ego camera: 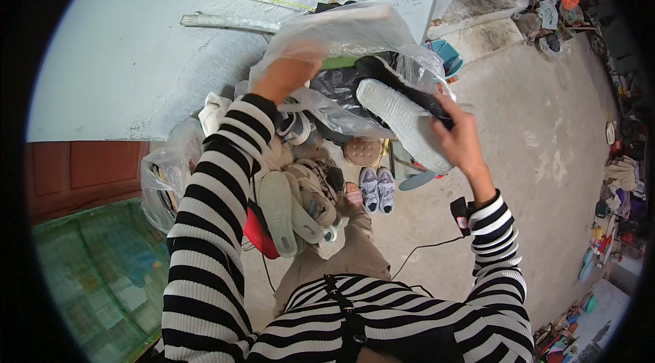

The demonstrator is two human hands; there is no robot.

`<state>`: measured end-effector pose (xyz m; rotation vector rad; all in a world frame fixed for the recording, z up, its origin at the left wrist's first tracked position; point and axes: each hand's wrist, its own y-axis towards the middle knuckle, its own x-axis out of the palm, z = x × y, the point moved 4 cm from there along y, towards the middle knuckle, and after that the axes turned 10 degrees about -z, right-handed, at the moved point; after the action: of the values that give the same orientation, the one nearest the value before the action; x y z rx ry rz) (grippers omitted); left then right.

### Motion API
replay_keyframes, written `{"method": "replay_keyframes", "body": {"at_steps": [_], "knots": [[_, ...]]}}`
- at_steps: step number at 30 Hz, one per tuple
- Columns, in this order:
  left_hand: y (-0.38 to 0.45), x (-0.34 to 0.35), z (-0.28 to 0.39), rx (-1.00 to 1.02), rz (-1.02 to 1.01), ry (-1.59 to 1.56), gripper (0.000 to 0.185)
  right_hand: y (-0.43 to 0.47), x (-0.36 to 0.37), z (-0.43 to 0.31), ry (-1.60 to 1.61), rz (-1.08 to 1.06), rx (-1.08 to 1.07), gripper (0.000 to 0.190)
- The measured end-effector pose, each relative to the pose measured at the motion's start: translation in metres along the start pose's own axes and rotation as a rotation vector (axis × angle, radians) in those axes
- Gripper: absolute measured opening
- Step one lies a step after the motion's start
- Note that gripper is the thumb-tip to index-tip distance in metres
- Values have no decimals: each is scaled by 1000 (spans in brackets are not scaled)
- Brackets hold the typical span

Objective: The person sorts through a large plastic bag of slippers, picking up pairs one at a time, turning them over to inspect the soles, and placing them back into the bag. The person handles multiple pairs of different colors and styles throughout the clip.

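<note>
My right hand (458, 135) grips a pair of black shoes; one shows its white ribbed sole (391, 107), and the black upper (394, 76) of the other lies behind it. Their toes reach into the mouth of a large clear plastic bag (353, 30). My left hand (286, 76) holds the bag's rim on the left, its fingers blurred and partly behind the plastic. Inside the bag are a black plastic bag (335, 89) and something green (337, 62).
Below the bag lie a pile of shoes (312, 194), pale insoles (276, 209) and lilac sneakers (377, 189). A second plastic bag (164, 184) stands left, near a green surface (97, 266). A blue bucket (446, 58) is behind right. A cable (427, 248) runs from my right wrist.
</note>
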<state>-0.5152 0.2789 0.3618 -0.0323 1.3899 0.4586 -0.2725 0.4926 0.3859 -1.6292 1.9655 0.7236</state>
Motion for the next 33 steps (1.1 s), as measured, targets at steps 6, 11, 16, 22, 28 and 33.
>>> {"method": "replay_keyframes", "body": {"at_steps": [6,11,16,22,28,33], "knots": [[-43,30,42,-48,-312,-184,31,-16,-32,1,591,-174,256,43],[-46,-3,65,-260,-186,-669,32,-41,-26,-5,913,-193,319,51],[-76,-19,111,-393,-222,-1529,55,-56,-7,-35,1110,-352,349,56],[-83,-48,158,-139,-556,-1554,65,-43,12,-97,1008,-686,203,54],[-138,-30,159,-267,-697,-1811,47,-40,57,-103,1060,-679,284,59],[-206,-18,167,-401,-590,-2050,57,-49,105,-113,1010,-651,272,60]]}}
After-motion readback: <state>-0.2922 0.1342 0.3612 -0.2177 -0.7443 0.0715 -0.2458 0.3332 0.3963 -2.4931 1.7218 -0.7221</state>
